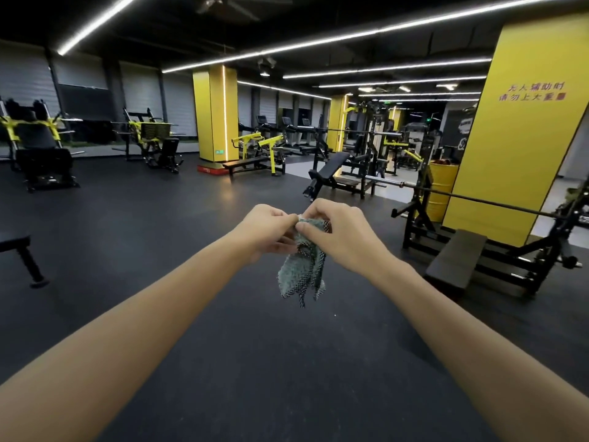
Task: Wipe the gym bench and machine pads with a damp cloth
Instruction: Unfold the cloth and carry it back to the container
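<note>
A grey-green checked cloth [302, 272] hangs bunched in mid-air in front of me, above the dark rubber floor. My left hand [264, 232] pinches its upper edge from the left, and my right hand [338, 234] pinches the same edge from the right, fingertips nearly touching. A flat bench [455, 260] with a dark pad sits inside a black press rack to my right, an arm's reach or more away. An inclined black bench [331, 169] stands further back, centre-right.
A barbell [497, 202] lies across the right rack above the flat bench. Another black bench end [16, 244] pokes in at the left edge. Yellow pillars [522, 129] and yellow-black machines [38, 145] stand beyond an open stretch of floor [159, 224].
</note>
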Demonstrator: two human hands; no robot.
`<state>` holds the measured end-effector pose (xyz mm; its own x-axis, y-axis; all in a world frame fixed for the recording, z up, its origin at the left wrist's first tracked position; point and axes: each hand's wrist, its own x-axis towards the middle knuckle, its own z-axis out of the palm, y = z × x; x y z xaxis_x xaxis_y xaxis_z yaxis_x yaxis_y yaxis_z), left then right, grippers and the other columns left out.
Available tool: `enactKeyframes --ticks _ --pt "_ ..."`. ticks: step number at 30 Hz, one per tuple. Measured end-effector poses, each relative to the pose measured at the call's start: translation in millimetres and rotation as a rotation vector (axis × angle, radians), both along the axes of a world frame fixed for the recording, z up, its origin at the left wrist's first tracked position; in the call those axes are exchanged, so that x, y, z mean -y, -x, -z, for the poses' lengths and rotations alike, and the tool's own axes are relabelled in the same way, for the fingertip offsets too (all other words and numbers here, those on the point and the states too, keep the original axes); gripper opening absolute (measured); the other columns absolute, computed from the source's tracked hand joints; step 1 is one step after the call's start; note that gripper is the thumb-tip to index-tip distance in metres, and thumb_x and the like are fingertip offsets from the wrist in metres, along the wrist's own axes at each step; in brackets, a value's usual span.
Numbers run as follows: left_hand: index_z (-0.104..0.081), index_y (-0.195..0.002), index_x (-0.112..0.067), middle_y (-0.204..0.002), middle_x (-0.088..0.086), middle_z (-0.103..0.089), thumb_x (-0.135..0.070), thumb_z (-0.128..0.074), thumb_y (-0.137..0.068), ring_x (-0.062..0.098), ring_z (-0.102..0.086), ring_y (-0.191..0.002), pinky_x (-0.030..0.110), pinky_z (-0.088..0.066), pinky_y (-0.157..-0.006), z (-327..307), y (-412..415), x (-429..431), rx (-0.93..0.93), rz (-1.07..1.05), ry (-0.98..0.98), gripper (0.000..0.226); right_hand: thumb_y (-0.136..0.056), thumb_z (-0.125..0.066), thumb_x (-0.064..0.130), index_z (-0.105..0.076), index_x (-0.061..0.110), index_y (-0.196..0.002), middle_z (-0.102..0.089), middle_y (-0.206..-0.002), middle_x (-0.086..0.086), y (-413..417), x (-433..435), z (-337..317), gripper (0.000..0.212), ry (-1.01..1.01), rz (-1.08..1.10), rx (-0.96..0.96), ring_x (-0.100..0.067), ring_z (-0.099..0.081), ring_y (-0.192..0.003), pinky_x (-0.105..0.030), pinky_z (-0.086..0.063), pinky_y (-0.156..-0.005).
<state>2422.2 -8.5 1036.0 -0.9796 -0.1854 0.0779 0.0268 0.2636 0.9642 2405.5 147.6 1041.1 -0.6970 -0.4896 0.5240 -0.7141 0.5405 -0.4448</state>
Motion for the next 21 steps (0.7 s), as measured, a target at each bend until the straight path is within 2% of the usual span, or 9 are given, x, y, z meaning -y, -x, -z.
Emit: enactKeyframes --ticks 2,4,6,9,11,15,16,18,21 --pt "-0.058 -0.079 -0.003 -0.068 0.007 -0.055 -0.016 -0.058 -0.099 0.008 -0.056 -0.048 0.019 -0.05 -0.049 -5 38 21 0.004 0.005 -0.009 0.024 -0.092 -0.061 0.048 -0.061 0.025 -0.096 -0.068 -0.093 0.004 31 19 -3 0.024 -0.026 0.012 0.001 -0.017 -0.061 -0.086 -0.037 -0.05 -0.076" --pt "-0.06 -0.081 0.0 -0.074 0.011 -0.06 -0.014 -0.059 -0.097 0.012 -0.061 -0.058 0.021 -0.053 -0.051 -13 78 43 0.016 0.01 -0.009 0.022 -0.086 -0.061 0.06 -0.058 0.026 -0.1 -0.067 -0.096 0.006 60 38 -11 0.037 -0.11 0.044 -0.034 -0.017 -0.06 -0.087 -0.035 -0.05 -0.074" --pt "-0.063 -0.081 0.001 -0.082 0.013 -0.065 -0.012 -0.06 -0.096 0.017 -0.063 -0.065 0.021 -0.054 -0.051 -22 118 61 0.036 0.008 -0.023 0.019 -0.083 -0.063 0.063 -0.057 0.025 -0.107 -0.066 -0.099 0.004 92 55 -16 0.046 -0.194 0.094 -0.073 -0.019 -0.06 -0.088 -0.035 -0.05 -0.074" --pt "-0.067 -0.079 -0.005 -0.075 0.008 -0.068 -0.011 -0.061 -0.095 0.012 -0.067 -0.057 0.017 -0.055 -0.051 -27 172 81 0.089 0.079 -0.096 0.018 -0.09 -0.065 0.042 -0.061 0.021 -0.11 -0.068 -0.096 -0.002 149 76 -14 0.03 -0.153 0.12 -0.074 -0.024 -0.061 -0.088 -0.038 -0.051 -0.074" --pt "-0.066 -0.08 -0.007 -0.07 0.005 -0.069 -0.016 -0.062 -0.094 0.011 -0.068 -0.053 0.016 -0.055 -0.051 -22 206 90 0.131 0.111 -0.052 0.017 -0.091 -0.067 0.027 -0.066 0.019 -0.105 -0.069 -0.092 0.001 190 82 -10 0.016 -0.09 0.109 -0.032 -0.023 -0.06 -0.088 -0.041 -0.051 -0.078" --pt "-0.06 -0.081 -0.012 -0.087 0.005 -0.065 -0.021 -0.057 -0.098 0.012 -0.065 -0.067 0.017 -0.052 -0.048 -3 283 107 0.122 0.068 0.065 0.019 -0.092 -0.068 0.02 -0.069 0.019 -0.1 -0.067 -0.09 0.005 269 84 -4 0.008 -0.083 0.139 0.003 -0.015 -0.056 -0.086 -0.04 -0.05 -0.081" --pt "-0.06 -0.083 -0.014 -0.093 0.005 -0.065 -0.017 -0.056 -0.097 0.012 -0.065 -0.072 0.018 -0.053 -0.053 1 303 110 0.115 0.073 0.064 0.015 -0.091 -0.068 0.019 -0.07 0.019 -0.098 -0.069 -0.092 0.004 289 83 -2 0.007 -0.077 0.143 0.004 -0.014 -0.058 -0.086 -0.039 -0.05 -0.081" --pt "-0.065 -0.095 -0.018 -0.105 0.001 -0.066 -0.013 -0.055 -0.096 0.011 -0.066 -0.084 0.022 -0.053 -0.073 8 343 114 0.109 0.137 0.079 0.011 -0.091 -0.069 0.019 -0.071 0.018 -0.097 -0.07 -0.092 0.003 329 80 2 0.006 -0.081 0.144 0.003 -0.013 -0.059 -0.087 -0.037 -0.051 -0.081" --pt "-0.067 -0.116 -0.026 -0.12 -0.006 -0.068 -0.026 -0.055 -0.097 0.014 -0.065 -0.109 0.034 -0.045 -0.1 16 403 116 0.097 0.34 0.073 0.022 -0.09 -0.07 0.019 -0.071 0.018 -0.095 -0.067 -0.087 0.005 391 75 4 0.005 -0.104 0.119 -0.011 -0.011 -0.058 -0.082 -0.033 -0.049 -0.078"
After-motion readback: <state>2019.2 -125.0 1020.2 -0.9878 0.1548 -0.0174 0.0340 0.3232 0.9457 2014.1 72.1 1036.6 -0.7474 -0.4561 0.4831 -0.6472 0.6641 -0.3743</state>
